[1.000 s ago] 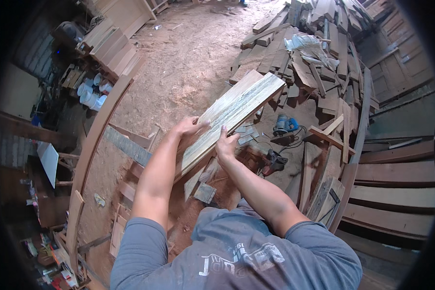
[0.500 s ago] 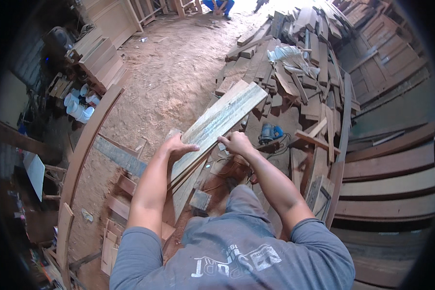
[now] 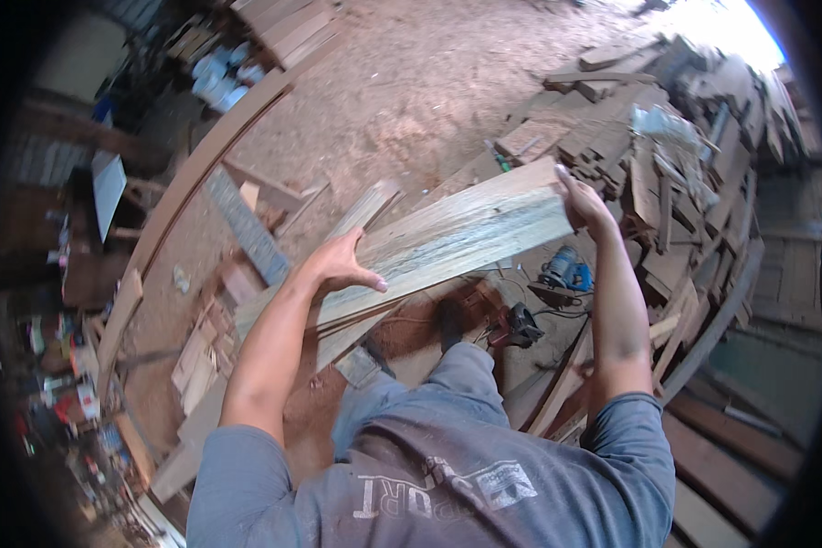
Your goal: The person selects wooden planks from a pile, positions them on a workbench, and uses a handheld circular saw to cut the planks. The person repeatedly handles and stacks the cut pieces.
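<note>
A long pale wooden board [image 3: 466, 219] with a dark streaked grain lies slanted in front of me, its right end raised toward the far right. My right hand [image 3: 586, 203] grips that end, thumb on top and the fingers mostly hidden at the edge. Farther left, my left hand [image 3: 338, 265] holds the board across its far edge, thumb stretched over the top face and the other fingers partly hidden. Under the board's lower left part, edges of other boards show. Another plank [image 3: 367, 205] sticks out beyond the left hand.
A blue power tool [image 3: 564, 269] stands on the ground below the right hand; a dark red power tool [image 3: 513, 327] lies nearer my feet. Scrap wood [image 3: 603, 119] is heaped at the far right. A long curved beam [image 3: 192, 164] runs along the left, with white buckets [image 3: 217, 84] beyond.
My right hand has moved right, from the board's near edge to its far end. The board appears swung flatter to the right. The whole view has turned, and the left hand's fingers have stayed about it.
</note>
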A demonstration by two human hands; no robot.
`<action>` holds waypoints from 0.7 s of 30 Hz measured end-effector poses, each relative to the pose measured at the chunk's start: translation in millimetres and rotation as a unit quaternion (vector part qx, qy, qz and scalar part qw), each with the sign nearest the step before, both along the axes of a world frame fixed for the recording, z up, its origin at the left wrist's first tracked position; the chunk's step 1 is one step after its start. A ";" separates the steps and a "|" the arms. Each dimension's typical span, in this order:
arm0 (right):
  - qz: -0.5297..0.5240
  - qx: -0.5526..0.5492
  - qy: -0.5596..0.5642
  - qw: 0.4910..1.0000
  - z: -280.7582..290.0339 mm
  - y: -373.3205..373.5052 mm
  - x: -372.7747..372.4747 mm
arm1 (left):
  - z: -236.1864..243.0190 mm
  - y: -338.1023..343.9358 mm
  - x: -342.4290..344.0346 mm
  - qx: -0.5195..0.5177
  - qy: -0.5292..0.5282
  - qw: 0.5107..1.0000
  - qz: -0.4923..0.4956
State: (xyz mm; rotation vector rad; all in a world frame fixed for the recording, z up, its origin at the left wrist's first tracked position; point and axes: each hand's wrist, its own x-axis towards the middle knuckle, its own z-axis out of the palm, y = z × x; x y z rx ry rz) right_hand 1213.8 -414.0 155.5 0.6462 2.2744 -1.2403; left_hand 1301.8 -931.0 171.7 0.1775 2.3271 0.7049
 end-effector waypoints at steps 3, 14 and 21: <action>-0.100 -0.019 0.089 0.991 -30.4 20.1 5.2 | 14.9 10.7 -1.9 -0.023 0.046 0.999 -0.011; -0.229 -0.227 0.357 0.877 -19.3 24.1 -31.0 | 87.9 29.4 36.8 -0.158 0.303 0.940 0.006; -0.183 -0.196 0.500 0.824 -100.8 33.9 -36.2 | 65.9 -0.6 43.3 -0.194 0.436 0.878 -0.034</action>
